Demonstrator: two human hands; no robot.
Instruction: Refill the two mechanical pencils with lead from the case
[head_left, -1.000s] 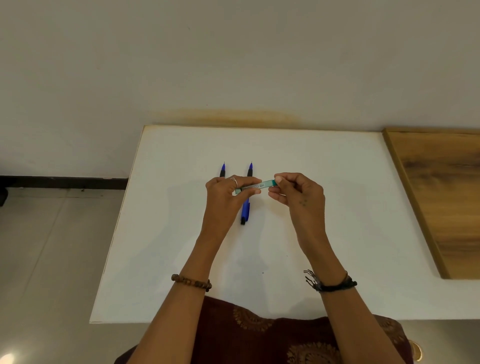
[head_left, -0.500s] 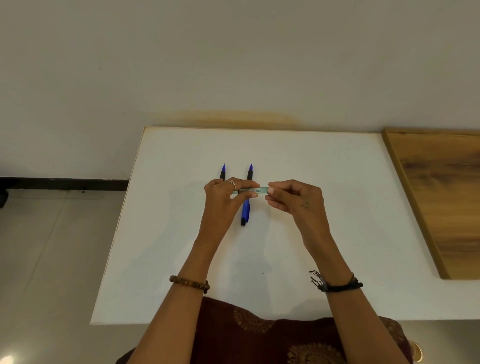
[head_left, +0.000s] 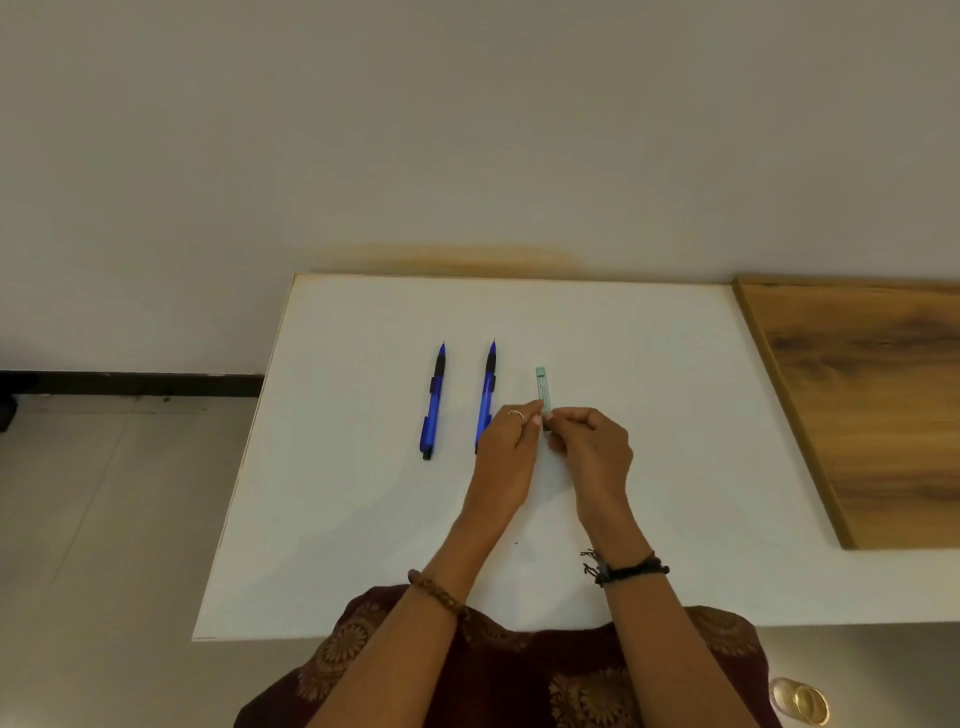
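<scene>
Two blue pencils: left pencil (head_left: 433, 402), right pencil (head_left: 487, 391), parallel, tips away. One green lead case (head_left: 543, 389), right of them. White worktop (head_left: 649, 415) against pale wall; wood panel (head_left: 878, 410) at right. Left hand (head_left: 506, 447) and right hand (head_left: 592, 449) fingers pinch the case's near end.

A single head-worn view looks forward and steeply down from above onto the white table (head_left: 363, 519), fairly near.
</scene>
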